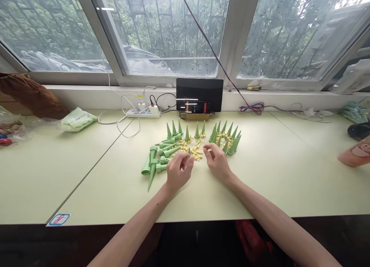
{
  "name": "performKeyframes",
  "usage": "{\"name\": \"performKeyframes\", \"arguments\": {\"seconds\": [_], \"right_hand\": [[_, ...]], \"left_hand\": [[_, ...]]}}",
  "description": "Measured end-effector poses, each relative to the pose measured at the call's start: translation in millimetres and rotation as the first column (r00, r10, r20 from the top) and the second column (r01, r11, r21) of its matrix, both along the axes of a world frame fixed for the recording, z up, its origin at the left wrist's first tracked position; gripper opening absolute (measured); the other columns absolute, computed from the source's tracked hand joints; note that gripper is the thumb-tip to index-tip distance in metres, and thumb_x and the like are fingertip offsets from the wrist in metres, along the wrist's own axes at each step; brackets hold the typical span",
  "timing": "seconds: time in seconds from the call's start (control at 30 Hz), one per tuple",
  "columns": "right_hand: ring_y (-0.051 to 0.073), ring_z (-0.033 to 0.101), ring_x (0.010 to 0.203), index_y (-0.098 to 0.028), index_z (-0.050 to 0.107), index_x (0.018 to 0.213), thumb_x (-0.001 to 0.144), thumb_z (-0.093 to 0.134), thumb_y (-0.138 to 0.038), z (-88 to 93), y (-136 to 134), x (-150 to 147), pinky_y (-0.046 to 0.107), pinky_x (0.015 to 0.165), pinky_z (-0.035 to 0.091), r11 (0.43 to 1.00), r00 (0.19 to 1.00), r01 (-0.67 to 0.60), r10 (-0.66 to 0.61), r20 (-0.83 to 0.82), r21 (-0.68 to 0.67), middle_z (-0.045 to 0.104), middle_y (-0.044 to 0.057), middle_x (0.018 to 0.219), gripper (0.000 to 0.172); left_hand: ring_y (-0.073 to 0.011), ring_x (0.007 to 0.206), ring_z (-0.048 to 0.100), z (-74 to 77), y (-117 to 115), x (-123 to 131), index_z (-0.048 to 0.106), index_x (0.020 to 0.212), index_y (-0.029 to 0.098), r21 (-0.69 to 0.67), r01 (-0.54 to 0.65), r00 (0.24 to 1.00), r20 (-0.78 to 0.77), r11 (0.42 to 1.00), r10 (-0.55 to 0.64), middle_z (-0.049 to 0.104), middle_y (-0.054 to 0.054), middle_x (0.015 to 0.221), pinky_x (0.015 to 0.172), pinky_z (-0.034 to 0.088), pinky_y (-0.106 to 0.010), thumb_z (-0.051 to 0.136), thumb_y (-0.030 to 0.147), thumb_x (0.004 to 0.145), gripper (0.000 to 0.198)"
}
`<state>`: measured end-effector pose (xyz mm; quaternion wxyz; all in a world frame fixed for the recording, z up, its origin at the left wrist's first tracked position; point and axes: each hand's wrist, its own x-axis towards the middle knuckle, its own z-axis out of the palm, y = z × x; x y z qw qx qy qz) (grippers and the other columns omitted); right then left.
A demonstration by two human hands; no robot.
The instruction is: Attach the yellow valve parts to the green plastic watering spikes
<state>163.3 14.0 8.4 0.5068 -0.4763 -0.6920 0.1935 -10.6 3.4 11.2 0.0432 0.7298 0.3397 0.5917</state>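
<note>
My left hand (178, 170) is closed, fingers curled toward the thumb. A green pointed tip (189, 150) shows just beyond its fingers; the rest of that plastic spike is hidden. To the right, my right hand (217, 162) pinches something small and pale, seemingly a yellow plastic piece, at its fingertips. Between and beyond the hands lies a loose pile of small yellow pieces (196, 153). Several green spikes (170, 148) with ridged caps lie to the left of the pile. Other green spikes (235, 143) stand upright on the right, with more yellow pieces among them.
A phone (197, 107) leans before a black screen (199, 89) at the back of the table (289, 174). A power strip (144, 112) with white cables and a tissue pack (78, 120) are to the left. A bundled cable (254, 108) and a pink cup (355, 153) are to the right.
</note>
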Motion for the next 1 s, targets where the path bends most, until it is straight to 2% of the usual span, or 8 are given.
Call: {"name": "performKeyframes", "arguments": {"seconds": [0.07, 0.13, 0.27, 0.43, 0.63, 0.87, 1.0], "right_hand": [[0.012, 0.047, 0.057, -0.019, 0.057, 0.097, 0.099, 0.045, -0.032, -1.5, 0.8, -0.8, 0.026, 0.055, 0.038, 1.0, 1.0, -0.004, 0.004, -0.009, -0.019, 0.062, 0.004, 0.09, 0.018], [0.012, 0.047, 0.057, -0.019, 0.057, 0.096, 0.099, 0.044, -0.034, -2.9, 1.9, -0.7, 0.026, 0.054, 0.037, 0.999, 1.0, -0.005, 0.005, -0.016, -0.046, 0.062, 0.003, 0.087, 0.02], [0.013, 0.046, 0.056, -0.019, 0.057, 0.093, 0.099, 0.044, -0.037, -3.4, 2.8, 0.6, 0.025, 0.052, 0.035, 0.996, 0.999, -0.006, 0.003, -0.032, -0.089, 0.06, 0.002, 0.079, 0.023], [0.013, 0.048, 0.057, -0.019, 0.056, 0.091, 0.099, 0.044, -0.038, -3.0, 2.3, 1.1, 0.024, 0.052, 0.035, 0.995, 0.999, -0.024, 0.021, -0.034, -0.094, 0.059, 0.002, 0.077, 0.024], [0.013, 0.046, 0.055, -0.02, 0.056, 0.087, 0.1, 0.044, -0.036, -5.5, 2.5, 1.9, 0.025, 0.053, 0.035, 0.993, 0.999, -0.05, 0.047, -0.026, -0.106, 0.057, 0.0, 0.073, 0.025], [0.013, 0.044, 0.055, -0.02, 0.056, 0.081, 0.1, 0.044, -0.038, -2.8, 2.2, 2.1, 0.025, 0.053, 0.035, 0.989, 0.997, -0.07, 0.067, -0.026, -0.129, 0.055, -0.001, 0.067, 0.029], [0.013, 0.043, 0.055, -0.019, 0.058, 0.082, 0.098, 0.046, -0.037, 0.2, 1.5, 1.5, 0.025, 0.054, 0.034, 0.992, 0.998, -0.06, 0.06, -0.005, -0.107, 0.056, -0.001, 0.07, 0.027]], "left_hand": [[-0.0049, 0.049, 0.041, 1.7, 0.9, -0.3, 0.051, 0.094, 0.02, -0.097, -0.04, 0.997, 0.061, 0.995, 0.046, 0.049, 0.004, 0.073, 0.045, 0.034, -0.018, 0.059, 0.02, 0.089, 0.009], [-0.0034, 0.048, 0.042, 3.3, 1.8, -0.3, 0.048, 0.104, 0.02, -0.215, -0.058, 0.994, 0.08, 0.975, 0.077, 0.052, 0.002, 0.087, 0.045, 0.035, -0.018, 0.06, 0.023, 0.089, 0.02], [-0.0036, 0.05, 0.042, 4.4, 3.9, -0.1, 0.047, 0.11, 0.021, -0.363, -0.075, 0.997, 0.0, 0.929, 0.08, 0.056, -0.002, 0.103, 0.051, 0.041, -0.022, 0.062, 0.028, 0.087, 0.028], [-0.0069, 0.051, 0.042, 0.0, 6.0, 0.4, 0.054, 0.104, 0.019, -0.429, -0.117, 0.987, -0.154, 0.896, 0.056, 0.061, -0.002, 0.094, 0.056, 0.041, -0.025, 0.06, 0.03, 0.088, 0.02], [-0.012, 0.056, 0.047, -2.6, 7.3, 0.8, 0.053, 0.087, 0.018, -0.488, -0.129, 0.96, -0.281, 0.863, -0.015, 0.057, 0.0, 0.078, 0.06, 0.039, -0.028, 0.053, 0.033, 0.092, 0.016], [-0.0132, 0.059, 0.049, -4.9, 8.3, 0.2, 0.055, 0.094, 0.018, -0.536, -0.066, 0.966, -0.247, 0.842, -0.082, 0.062, -0.002, 0.083, 0.063, 0.041, -0.029, 0.049, 0.031, 0.095, 0.014], [-0.0121, 0.056, 0.047, -4.4, 8.4, 0.1, 0.056, 0.096, 0.018, -0.548, -0.034, 0.972, -0.212, 0.836, -0.099, 0.062, -0.001, 0.082, 0.061, 0.039, -0.028, 0.049, 0.029, 0.095, 0.013]]}}
